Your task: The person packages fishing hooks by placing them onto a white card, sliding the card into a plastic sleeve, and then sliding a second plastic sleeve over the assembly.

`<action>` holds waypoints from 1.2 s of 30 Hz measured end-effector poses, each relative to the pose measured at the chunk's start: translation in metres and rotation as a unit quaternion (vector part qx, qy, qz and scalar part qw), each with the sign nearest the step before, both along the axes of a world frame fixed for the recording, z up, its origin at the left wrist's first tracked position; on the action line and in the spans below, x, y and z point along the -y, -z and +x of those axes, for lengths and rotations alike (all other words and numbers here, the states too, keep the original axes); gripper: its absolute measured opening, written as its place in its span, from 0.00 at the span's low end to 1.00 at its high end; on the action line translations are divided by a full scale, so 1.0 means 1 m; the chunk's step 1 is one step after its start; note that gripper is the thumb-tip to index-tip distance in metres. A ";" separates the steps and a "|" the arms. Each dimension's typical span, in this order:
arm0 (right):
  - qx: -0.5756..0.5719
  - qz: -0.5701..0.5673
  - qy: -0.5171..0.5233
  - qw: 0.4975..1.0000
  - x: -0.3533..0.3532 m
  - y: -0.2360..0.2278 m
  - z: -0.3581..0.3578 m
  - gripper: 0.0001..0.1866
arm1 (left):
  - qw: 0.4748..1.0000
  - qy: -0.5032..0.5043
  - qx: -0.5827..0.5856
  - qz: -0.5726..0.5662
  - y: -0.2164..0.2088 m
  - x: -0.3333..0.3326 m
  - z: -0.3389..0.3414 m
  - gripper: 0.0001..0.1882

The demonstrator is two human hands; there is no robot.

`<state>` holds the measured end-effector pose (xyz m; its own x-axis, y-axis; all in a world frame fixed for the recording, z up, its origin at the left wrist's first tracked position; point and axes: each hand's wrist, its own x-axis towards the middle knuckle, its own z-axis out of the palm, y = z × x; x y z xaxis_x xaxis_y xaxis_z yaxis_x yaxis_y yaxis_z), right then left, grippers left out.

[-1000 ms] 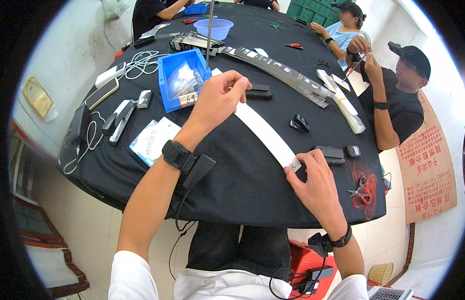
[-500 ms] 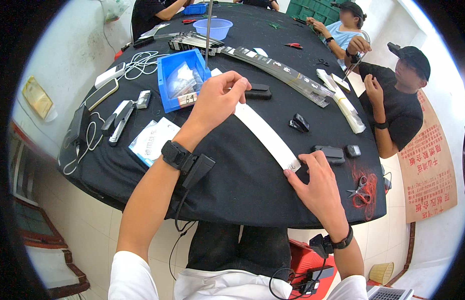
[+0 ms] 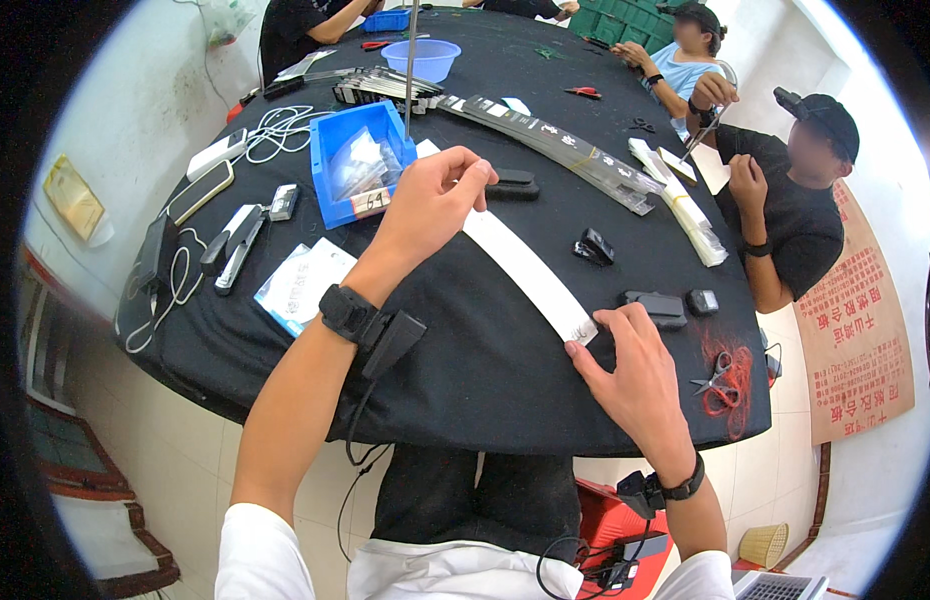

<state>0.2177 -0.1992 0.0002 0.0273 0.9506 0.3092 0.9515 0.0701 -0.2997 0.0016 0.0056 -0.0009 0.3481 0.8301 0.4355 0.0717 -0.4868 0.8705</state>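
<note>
A long white strip (image 3: 525,270) lies slantwise on the black cloth, running from beside the blue bin down to my right hand (image 3: 637,375). The thumb and forefinger of that hand close on its near end, where small dark marks or fine lines show. Over the far part of the strip is my left hand (image 3: 435,200), its fingers curled and thumb pressed to forefinger. Anything in that pinch is too fine to make out. Just beyond the left hand rests a dark elongated case (image 3: 512,185).
Left stand a blue bin (image 3: 330,205) of plastic bags, a stapler (image 3: 240,248) and a white packet (image 3: 303,282). Right are a black clip-like object (image 3: 593,246), a black case (image 3: 657,309), scissors (image 3: 720,372) and red thread (image 3: 737,400). Long clear packages (image 3: 555,145) lie beyond; a co-worker (image 3: 785,190) sits right.
My two hands and the white strip keep almost the same pose. The whole view has shifted very slightly. At the far end, another person's hand has come further into view.
</note>
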 end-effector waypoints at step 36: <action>-0.194 0.141 -0.153 0.959 -0.100 -0.003 0.050 0.16 | 0.996 0.041 -0.051 -0.064 0.010 0.024 0.018 0.14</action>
<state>0.2674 -0.0989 0.0033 -0.0746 0.8131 0.5773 0.6939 0.4581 -0.5556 0.0193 -0.0182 -0.0108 0.4538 0.8433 0.2878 0.1268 -0.3809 0.9159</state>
